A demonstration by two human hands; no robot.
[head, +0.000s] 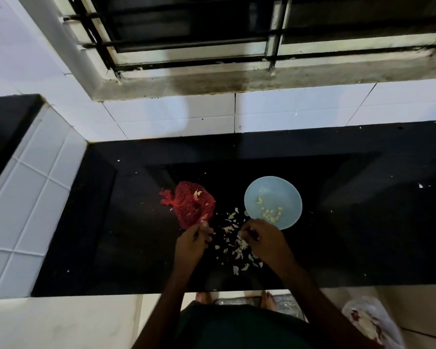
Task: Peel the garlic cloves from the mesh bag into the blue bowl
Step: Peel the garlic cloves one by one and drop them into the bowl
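A red mesh bag [192,205] lies on the black counter [350,222], left of a blue bowl [273,195] that holds several peeled cloves [271,214]. My left hand [193,241] grips the bag's near edge with curled fingers. My right hand [264,239] hovers just below the bowl's near rim, its fingers curled; something small seems pinched at the fingertips, but it is too blurred to name. Loose garlic skins [238,244] lie scattered between the two hands.
White tiled wall [186,117] rises behind the counter, with a barred window [237,39] above. A tiled ledge [33,187] borders the counter's left side. A plastic bag [373,321] sits on the floor at the lower right. My feet show below the counter's front edge.
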